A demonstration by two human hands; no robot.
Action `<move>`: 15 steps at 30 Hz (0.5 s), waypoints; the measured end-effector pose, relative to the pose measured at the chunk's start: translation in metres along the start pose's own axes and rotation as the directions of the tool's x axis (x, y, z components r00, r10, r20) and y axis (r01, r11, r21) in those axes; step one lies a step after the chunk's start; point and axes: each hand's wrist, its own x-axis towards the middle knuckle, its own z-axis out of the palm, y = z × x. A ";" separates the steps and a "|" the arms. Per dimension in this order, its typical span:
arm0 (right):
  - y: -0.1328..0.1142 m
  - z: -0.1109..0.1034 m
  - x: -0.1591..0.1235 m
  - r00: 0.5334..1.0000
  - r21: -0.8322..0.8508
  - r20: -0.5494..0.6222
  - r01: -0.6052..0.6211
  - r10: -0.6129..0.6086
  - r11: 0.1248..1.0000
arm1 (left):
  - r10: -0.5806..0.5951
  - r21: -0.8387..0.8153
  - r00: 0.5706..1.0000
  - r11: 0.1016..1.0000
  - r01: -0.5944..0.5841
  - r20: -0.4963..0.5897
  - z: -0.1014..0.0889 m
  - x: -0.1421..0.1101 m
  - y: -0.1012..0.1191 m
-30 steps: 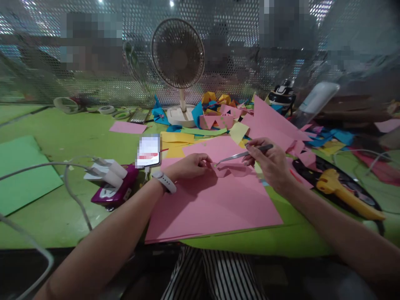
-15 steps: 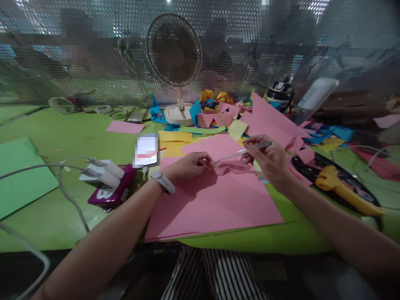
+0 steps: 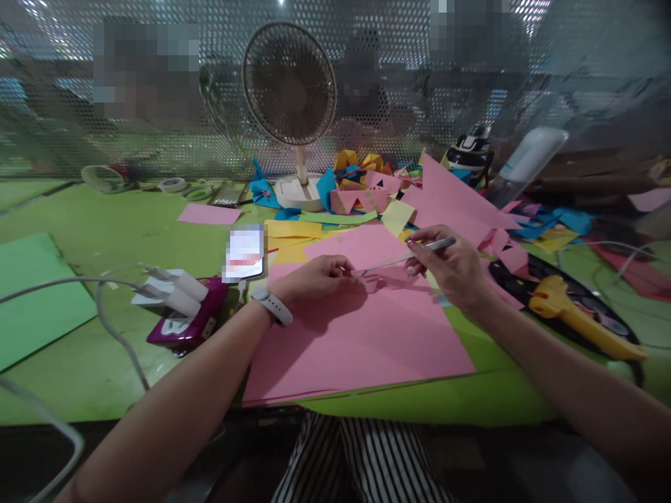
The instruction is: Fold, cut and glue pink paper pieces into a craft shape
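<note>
My left hand, with a white watch on its wrist, pinches the edge of a small cut piece of pink paper. My right hand is closed around slim silver tweezers. Their tip points left and meets the pink piece right at my left fingertips, where a tiny greenish speck shows. Whether the tip grips that speck is too small to tell. Beneath both hands lie large pink sheets on the green table.
A phone and a purple power block with chargers stand left. A fan and colourful paper scraps are behind. A yellow glue gun rests on a black tray at right. Cables cross the left side.
The tweezers have turned slightly and show a thinner side. Both hands stay almost in place, and the pink piece shifts a little at the tip.
</note>
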 end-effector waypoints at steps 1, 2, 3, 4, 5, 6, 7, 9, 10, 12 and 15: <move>0.001 0.000 0.000 1.000 -0.002 0.003 0.000 0.000 1.000 | 0.015 -0.004 1.000 1.000 -0.015 0.002 0.000 0.000 0.000; 0.001 -0.001 0.000 1.000 -0.004 0.003 0.000 0.000 1.000 | 0.028 -0.007 1.000 1.000 -0.028 0.006 -0.001 0.000 0.000; 0.002 -0.001 0.000 1.000 -0.005 0.002 0.000 0.000 1.000 | 0.036 -0.011 0.999 0.999 -0.036 0.014 -0.002 0.000 0.000; 0.002 -0.001 0.001 1.000 -0.005 0.003 -0.001 0.001 1.000 | 0.038 -0.016 0.999 0.999 -0.038 0.020 -0.002 0.000 -0.001; 0.002 -0.001 0.001 1.000 -0.001 0.005 -0.004 0.004 1.000 | 0.034 -0.018 0.999 0.999 -0.034 0.024 -0.002 0.001 -0.001; 0.002 0.000 0.001 1.000 0.004 0.009 -0.007 0.007 1.000 | 0.028 -0.017 0.999 0.999 -0.028 0.027 -0.002 0.001 -0.001; 0.002 0.000 0.001 1.000 0.012 0.012 -0.011 0.011 1.000 | 0.024 -0.015 0.999 1.000 -0.023 0.027 -0.002 0.001 -0.001; 0.003 0.000 0.001 1.000 0.027 0.012 -0.014 0.013 1.000 | 0.023 -0.008 1.000 1.000 -0.023 0.018 -0.002 0.001 -0.002; 0.003 0.000 0.001 1.000 0.032 0.008 -0.014 0.014 0.999 | 0.027 -0.005 1.000 1.000 -0.027 0.013 -0.002 0.001 -0.003; 0.003 0.000 0.001 1.000 0.038 0.002 -0.016 0.016 0.999 | 0.035 -0.017 0.999 0.999 -0.035 0.009 -0.002 0.001 -0.003; 0.002 -0.001 0.002 1.000 0.055 -0.010 -0.022 0.023 0.998 | 0.030 -0.076 0.999 0.997 -0.028 0.027 -0.003 -0.001 -0.001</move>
